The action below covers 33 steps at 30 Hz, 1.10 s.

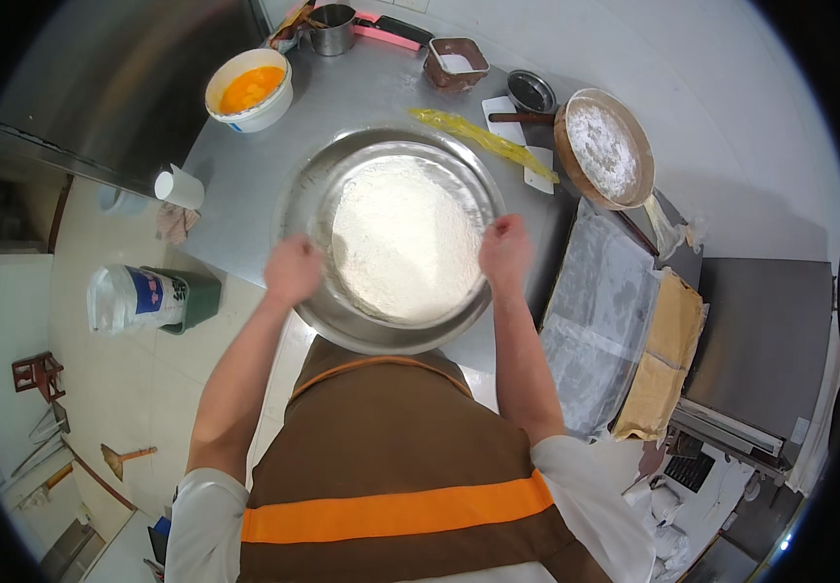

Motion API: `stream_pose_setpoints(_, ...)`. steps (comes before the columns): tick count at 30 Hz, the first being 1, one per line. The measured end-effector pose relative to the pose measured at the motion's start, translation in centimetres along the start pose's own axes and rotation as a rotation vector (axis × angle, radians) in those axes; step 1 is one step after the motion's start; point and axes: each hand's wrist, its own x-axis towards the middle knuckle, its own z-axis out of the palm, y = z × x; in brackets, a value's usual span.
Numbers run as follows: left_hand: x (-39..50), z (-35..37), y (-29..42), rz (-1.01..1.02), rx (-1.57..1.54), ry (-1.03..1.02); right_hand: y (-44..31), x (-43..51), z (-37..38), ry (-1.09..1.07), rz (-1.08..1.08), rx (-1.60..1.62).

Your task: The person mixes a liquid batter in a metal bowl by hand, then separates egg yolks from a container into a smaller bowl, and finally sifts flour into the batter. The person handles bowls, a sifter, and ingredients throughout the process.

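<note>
White flour (405, 237) fills a round steel sieve or pan (369, 151), whose base is hidden, so I cannot tell which. That vessel sits inside or just over a large steel bowl (390, 341) at the table's near edge. My left hand (294, 270) is closed at the vessel's left side, slightly blurred. At its right side my right hand (506, 248) is closed around the rim. Beyond the bowl lies a crumpled yellow plastic bag (482, 142). A white tub (274, 106) holding orange-yellow egg stands at the far left.
A steel jug (333, 30), a brown square container (456, 64) and a small dark bowl (530, 92) line the far side. At right are a round flour-dusted container (604, 149), white scrapers (538, 171) and a plastic-covered tray (598, 321). A white cup (180, 187) lies at left.
</note>
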Motion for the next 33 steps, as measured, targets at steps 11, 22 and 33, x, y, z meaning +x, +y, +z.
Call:
stream_pose_setpoints(11,0.3,0.2,-0.9,-0.12,-0.042,0.063,-1.0,0.3,-0.8,-0.381,0.037,-0.083)
stream_pose_setpoints(22,0.0,-0.9,0.2,-0.064,-0.067,0.013,-0.4,0.1,-0.7,-0.11,0.081,0.054)
stream_pose_setpoints(33,0.8,-0.1,-0.8,0.037,-0.006,0.031,0.4,-0.1,0.0,-0.148,0.13,-0.032)
